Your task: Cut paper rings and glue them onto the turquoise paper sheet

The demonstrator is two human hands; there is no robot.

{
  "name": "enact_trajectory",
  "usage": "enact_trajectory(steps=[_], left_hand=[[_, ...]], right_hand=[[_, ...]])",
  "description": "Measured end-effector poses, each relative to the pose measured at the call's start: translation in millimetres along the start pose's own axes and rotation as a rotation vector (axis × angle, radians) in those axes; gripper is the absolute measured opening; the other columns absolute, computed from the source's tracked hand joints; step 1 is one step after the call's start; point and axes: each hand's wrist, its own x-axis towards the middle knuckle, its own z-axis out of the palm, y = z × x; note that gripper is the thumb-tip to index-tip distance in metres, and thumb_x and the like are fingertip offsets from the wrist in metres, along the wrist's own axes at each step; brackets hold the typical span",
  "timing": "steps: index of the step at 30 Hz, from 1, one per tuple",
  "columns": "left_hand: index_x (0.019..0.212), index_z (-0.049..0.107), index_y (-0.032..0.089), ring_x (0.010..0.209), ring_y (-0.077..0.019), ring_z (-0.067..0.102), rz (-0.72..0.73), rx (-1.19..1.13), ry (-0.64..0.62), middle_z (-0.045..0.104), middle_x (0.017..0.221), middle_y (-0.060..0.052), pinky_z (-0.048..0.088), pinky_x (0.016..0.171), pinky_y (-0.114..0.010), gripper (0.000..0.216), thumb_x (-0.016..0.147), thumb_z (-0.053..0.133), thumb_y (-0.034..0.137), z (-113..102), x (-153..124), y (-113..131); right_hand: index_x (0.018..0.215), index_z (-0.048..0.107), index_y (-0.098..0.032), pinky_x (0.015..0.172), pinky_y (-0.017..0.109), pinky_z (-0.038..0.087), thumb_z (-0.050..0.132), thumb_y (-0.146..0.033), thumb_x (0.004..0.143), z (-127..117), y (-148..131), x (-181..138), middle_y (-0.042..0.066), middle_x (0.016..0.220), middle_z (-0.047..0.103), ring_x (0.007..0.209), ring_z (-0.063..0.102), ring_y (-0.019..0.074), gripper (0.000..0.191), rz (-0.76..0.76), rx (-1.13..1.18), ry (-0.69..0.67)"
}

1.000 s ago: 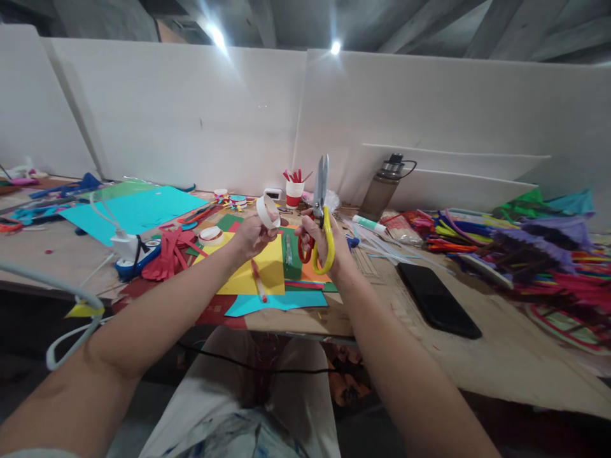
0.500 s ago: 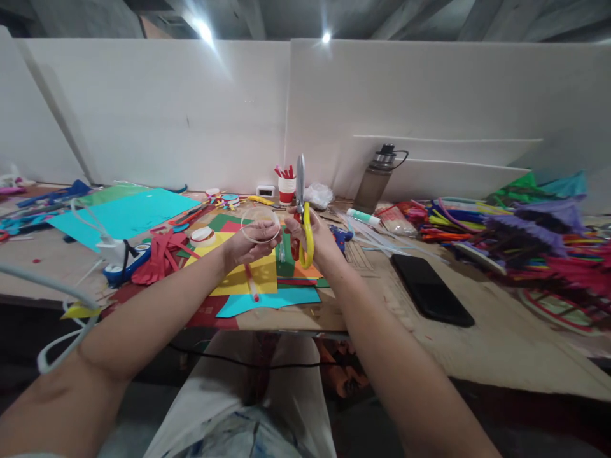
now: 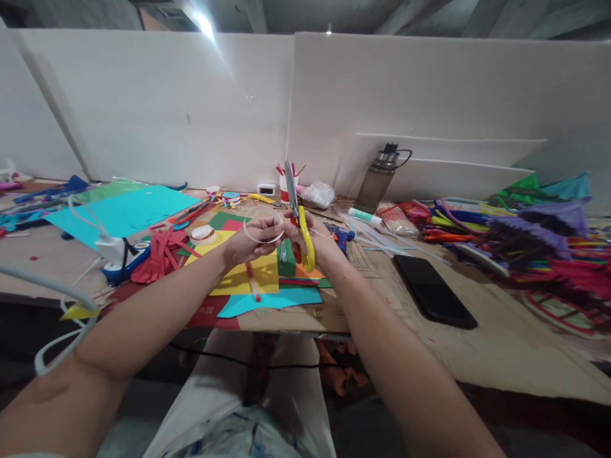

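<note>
My left hand (image 3: 251,245) is closed round a thin roll of clear tape (image 3: 263,228), held up over the table. My right hand (image 3: 319,238) grips scissors (image 3: 300,222) with a yellow and a red handle, blades pointing up and leaning left, right beside the tape roll. The two hands almost touch. Under them lie a yellow sheet (image 3: 260,277), a cyan sheet (image 3: 274,299), green and red paper, and a red-tipped pen (image 3: 252,286).
A black phone (image 3: 434,289) lies right of my hands. Behind stand a water bottle (image 3: 382,178) and a cup of red sticks (image 3: 286,184). Pipe cleaners (image 3: 515,245) pile at right. A glue gun (image 3: 121,257), tape roll (image 3: 203,234) and large cyan sheet (image 3: 124,213) sit left.
The tape roll turned from edge-on to facing me and came lower. The scissors dropped and tilted left towards the roll, and the hands closed together.
</note>
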Motion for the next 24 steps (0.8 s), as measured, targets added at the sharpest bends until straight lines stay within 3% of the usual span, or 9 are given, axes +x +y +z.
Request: enact_trajectory(steps=[5, 11, 19, 24], left_hand=[[0.070, 0.057, 0.013, 0.035, -0.0005, 0.037, 0.132, -0.056, 0.111, 0.054, 0.055, 0.003, 0.020, 0.033, -0.013, 0.035, 0.070, 0.083, 0.036, 2.9, 0.7, 3.1], [0.071, 0.066, 0.011, 0.042, -0.0037, 0.043, 0.213, 0.115, 0.114, 0.056, 0.055, 0.000, 0.028, 0.040, -0.016, 0.029, 0.073, 0.080, 0.037, 1.5, 4.9, -2.8], [0.061, 0.061, 0.012, 0.035, -0.0053, 0.042, 0.101, 0.185, -0.039, 0.052, 0.047, -0.001, 0.025, 0.035, -0.018, 0.043, 0.073, 0.076, 0.051, 0.9, 5.6, -3.2], [0.062, 0.061, 0.013, 0.033, -0.0057, 0.042, 0.055, 0.185, -0.092, 0.053, 0.045, -0.001, 0.024, 0.032, -0.018, 0.042, 0.072, 0.078, 0.049, 3.7, 4.0, -0.5]], right_hand=[[0.110, 0.056, -0.024, 0.039, 0.022, 0.032, 0.081, -0.054, 0.067, 2.0, -2.2, -3.4, -0.011, 0.054, 0.045, 0.041, 0.040, 0.0077, 0.059, 0.023, 0.007, -0.040], [0.108, 0.056, -0.024, 0.038, 0.021, 0.032, 0.081, -0.056, 0.065, 0.7, 1.4, -0.4, -0.010, 0.056, 0.046, 0.042, 0.042, 0.0081, 0.059, 0.013, 0.013, -0.005], [0.107, 0.055, -0.026, 0.038, 0.021, 0.034, 0.081, -0.056, 0.066, -5.3, 0.6, 0.3, -0.009, 0.057, 0.047, 0.043, 0.043, 0.0087, 0.057, -0.004, 0.028, 0.046], [0.109, 0.054, -0.025, 0.037, 0.021, 0.033, 0.080, -0.059, 0.065, -4.6, -0.6, 0.1, -0.009, 0.059, 0.048, 0.043, 0.044, 0.0085, 0.061, 0.004, 0.033, 0.053]])
